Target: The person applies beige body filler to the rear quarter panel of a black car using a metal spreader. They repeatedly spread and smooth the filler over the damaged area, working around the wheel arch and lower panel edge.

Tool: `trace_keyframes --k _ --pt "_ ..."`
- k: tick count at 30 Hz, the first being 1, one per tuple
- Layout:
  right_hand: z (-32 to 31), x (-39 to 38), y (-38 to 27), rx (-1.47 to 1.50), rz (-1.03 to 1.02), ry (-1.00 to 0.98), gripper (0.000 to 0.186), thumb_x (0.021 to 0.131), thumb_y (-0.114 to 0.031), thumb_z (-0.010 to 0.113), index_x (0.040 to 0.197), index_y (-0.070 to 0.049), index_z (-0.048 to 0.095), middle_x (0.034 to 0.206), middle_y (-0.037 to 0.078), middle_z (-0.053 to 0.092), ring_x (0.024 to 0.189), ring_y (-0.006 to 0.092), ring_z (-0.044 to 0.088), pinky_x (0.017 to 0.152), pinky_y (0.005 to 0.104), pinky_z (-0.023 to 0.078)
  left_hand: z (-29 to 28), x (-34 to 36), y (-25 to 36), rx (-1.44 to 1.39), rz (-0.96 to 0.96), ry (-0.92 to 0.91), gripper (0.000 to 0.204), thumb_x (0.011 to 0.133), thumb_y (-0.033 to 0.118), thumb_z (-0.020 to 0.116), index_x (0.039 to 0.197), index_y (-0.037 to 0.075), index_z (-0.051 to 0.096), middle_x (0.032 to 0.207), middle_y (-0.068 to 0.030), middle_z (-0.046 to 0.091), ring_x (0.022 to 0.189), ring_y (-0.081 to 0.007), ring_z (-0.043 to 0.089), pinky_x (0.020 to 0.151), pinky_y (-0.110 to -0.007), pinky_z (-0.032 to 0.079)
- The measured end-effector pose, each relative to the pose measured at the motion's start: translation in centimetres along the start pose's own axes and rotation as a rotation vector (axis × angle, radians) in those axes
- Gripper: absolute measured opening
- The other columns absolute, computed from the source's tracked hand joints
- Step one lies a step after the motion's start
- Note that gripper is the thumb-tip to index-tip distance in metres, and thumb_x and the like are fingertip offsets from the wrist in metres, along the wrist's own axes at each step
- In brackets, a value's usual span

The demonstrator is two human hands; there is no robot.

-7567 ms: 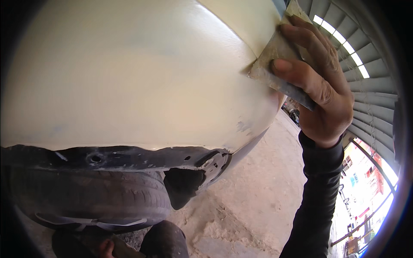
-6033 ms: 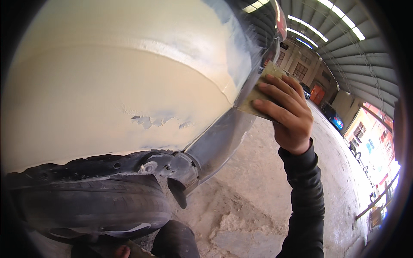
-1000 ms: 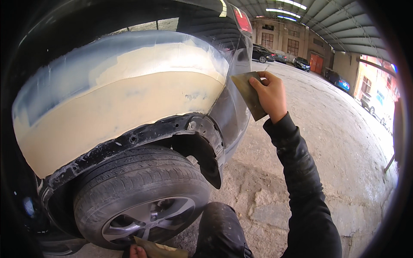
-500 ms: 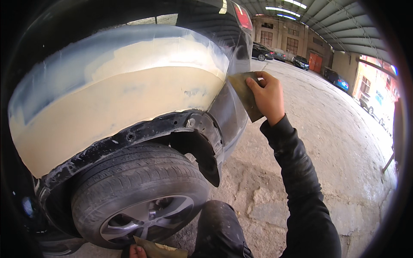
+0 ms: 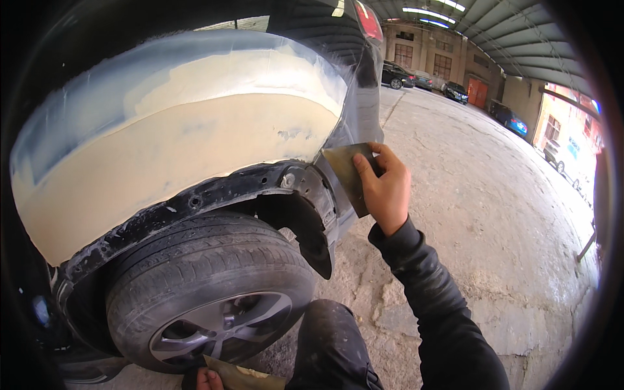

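Note:
My right hand [image 5: 389, 188] pinches a thin, flat putty spreader [image 5: 348, 179], whose upper left corner is at the lower right end of the filler patch. Cream body filler [image 5: 188, 143] covers the car's rear quarter panel above the wheel arch, with smoky blue-grey sanded areas along its top. At the bottom edge my left hand [image 5: 209, 379], mostly cut off, grips a second flat spreader [image 5: 244, 377] with a lump of cream filler on it. The wheel arch edge [image 5: 195, 203] is bare black metal with holes.
Below the arch stands the tyre [image 5: 208, 279] with its alloy rim [image 5: 224, 331]. My knee [image 5: 331, 338] is close beside it. A red tail light [image 5: 368, 23] sits above the bumper [image 5: 354, 130]. Parked cars [image 5: 398, 77] line the far wall across the concrete floor [image 5: 474, 214].
My right hand and its spreader have moved down and slightly left, from beside the filler's right end to its lower corner. My left hand has barely shifted.

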State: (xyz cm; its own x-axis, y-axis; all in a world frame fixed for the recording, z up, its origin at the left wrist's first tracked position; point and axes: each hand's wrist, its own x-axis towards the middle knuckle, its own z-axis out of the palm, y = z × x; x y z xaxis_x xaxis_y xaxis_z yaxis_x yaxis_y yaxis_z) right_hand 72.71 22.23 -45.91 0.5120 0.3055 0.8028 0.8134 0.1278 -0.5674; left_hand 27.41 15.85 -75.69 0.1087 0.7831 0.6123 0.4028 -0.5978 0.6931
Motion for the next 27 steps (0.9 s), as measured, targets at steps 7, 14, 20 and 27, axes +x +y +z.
trace_keyframes --k 7,14,20,27 --pt "-1.0 -5.8 -2.1 0.261 0.061 -0.083 0.022 0.091 -0.008 0.073 0.107 0.003 0.063 0.079 0.013 0.066 0.072 0.0110 0.060 0.066 0.0271 0.050 -0.2 0.3 0.9 0.044 -0.050 -0.017 0.041 0.103 0.024 0.059 0.137 0.001 0.059 0.120 -0.0338 0.062 0.096 -0.0495 0.065 0.081 -0.052 0.054" --pt "-2.5 -19.5 -8.0 0.906 -0.028 -0.849 0.022 0.096 -0.013 0.068 0.113 0.001 0.073 0.112 0.015 0.074 0.101 0.0300 0.070 0.092 0.0387 0.053 1.2 2.8 4.2 0.042 -0.054 0.074 0.032 0.100 0.003 0.058 0.131 -0.005 0.061 0.116 -0.0329 0.063 0.093 -0.0450 0.065 0.080 -0.046 0.054" --pt "-2.6 -23.1 -8.6 0.901 -0.147 -1.199 0.030 0.104 -0.012 0.056 0.128 0.002 0.066 0.132 0.023 0.065 0.130 0.0419 0.057 0.107 0.0509 0.045 0.6 5.7 8.2 -0.689 -0.408 0.418 0.025 0.100 0.024 0.059 0.099 0.000 0.060 0.087 -0.0035 0.065 0.080 -0.0119 0.061 0.071 -0.026 0.047" --pt "-0.9 -23.4 -4.3 0.635 0.275 -1.261 0.016 0.097 -0.007 0.065 0.106 0.005 0.071 0.103 0.015 0.073 0.094 0.0226 0.068 0.081 0.0328 0.052 0.7 4.9 8.0 -1.188 -0.769 0.162 0.021 0.101 0.018 0.058 0.110 0.000 0.062 0.094 -0.0041 0.066 0.084 -0.0137 0.063 0.071 -0.028 0.050"
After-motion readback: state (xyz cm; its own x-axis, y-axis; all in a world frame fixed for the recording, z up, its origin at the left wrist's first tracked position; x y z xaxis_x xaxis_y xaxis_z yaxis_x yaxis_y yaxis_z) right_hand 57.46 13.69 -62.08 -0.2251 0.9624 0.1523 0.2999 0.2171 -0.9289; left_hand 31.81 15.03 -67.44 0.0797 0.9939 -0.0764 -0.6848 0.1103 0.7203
